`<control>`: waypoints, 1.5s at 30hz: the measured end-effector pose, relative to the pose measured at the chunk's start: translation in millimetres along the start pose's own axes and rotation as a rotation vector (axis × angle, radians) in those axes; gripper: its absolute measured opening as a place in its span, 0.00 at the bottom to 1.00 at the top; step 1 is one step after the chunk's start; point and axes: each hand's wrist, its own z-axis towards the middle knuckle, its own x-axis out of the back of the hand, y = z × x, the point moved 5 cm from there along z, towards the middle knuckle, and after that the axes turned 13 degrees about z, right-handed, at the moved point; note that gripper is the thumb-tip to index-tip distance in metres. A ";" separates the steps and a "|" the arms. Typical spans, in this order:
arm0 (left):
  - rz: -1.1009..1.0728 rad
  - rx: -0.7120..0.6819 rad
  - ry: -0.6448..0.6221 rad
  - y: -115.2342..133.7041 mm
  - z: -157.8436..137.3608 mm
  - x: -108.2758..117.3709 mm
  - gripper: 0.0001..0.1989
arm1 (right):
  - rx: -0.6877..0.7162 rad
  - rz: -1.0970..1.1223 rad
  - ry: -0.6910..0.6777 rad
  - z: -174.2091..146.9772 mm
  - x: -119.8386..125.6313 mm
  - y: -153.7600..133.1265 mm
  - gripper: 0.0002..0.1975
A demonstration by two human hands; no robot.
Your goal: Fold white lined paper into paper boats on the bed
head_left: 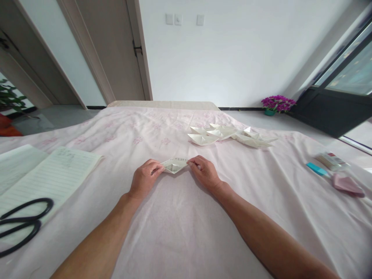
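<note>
A small folded paper boat with dark writing along its rim is held between my two hands, low over the pink cloth. My left hand pinches its left tip between thumb and fingers. At the opposite tip, my right hand has the same kind of pinch. Beyond my right hand, several finished-looking paper boats sit in a cluster on the cloth, some touching or overlapping.
A lined notebook lies open at the left, with black-handled scissors over its near part. At the right lie a blue object, a clear packet and a folded pink piece. The patterned cloth is wrinkled.
</note>
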 end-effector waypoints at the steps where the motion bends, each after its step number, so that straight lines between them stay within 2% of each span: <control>1: 0.000 0.002 0.001 0.2 -0.1 -0.1 0.05 | 0.034 -0.011 0.009 0.0 0.9 -2.0 0.08; 4: -0.001 -0.003 -0.006 2.2 -0.3 -0.3 0.05 | 0.134 -0.055 -0.002 -1.0 1.0 -10.0 0.09; 7: 0.001 -0.015 -0.017 5.4 0.0 -0.1 0.05 | 0.168 -0.148 -0.069 -2.6 -4.3 -16.9 0.13; 12: -0.022 -0.051 -0.052 9.7 0.4 -2.5 0.05 | 0.190 -0.239 -0.113 -4.6 -11.0 -23.9 0.07; 22: 0.019 -0.048 -0.087 17.6 0.0 -1.9 0.05 | 0.250 -0.277 -0.186 -5.5 -17.2 -30.2 0.05; 29: 0.118 -0.056 -0.101 22.2 -0.5 -2.8 0.04 | 0.239 -0.290 -0.199 -5.3 -19.6 -28.6 0.05; 42: 0.045 -0.062 -0.102 21.6 -0.7 -2.8 0.06 | 0.159 -0.256 -0.187 -2.8 -22.3 -25.0 0.04; 45: 0.046 -0.073 -0.111 22.4 -0.9 -1.6 0.09 | 0.156 -0.255 -0.187 -3.3 -23.2 -23.8 0.06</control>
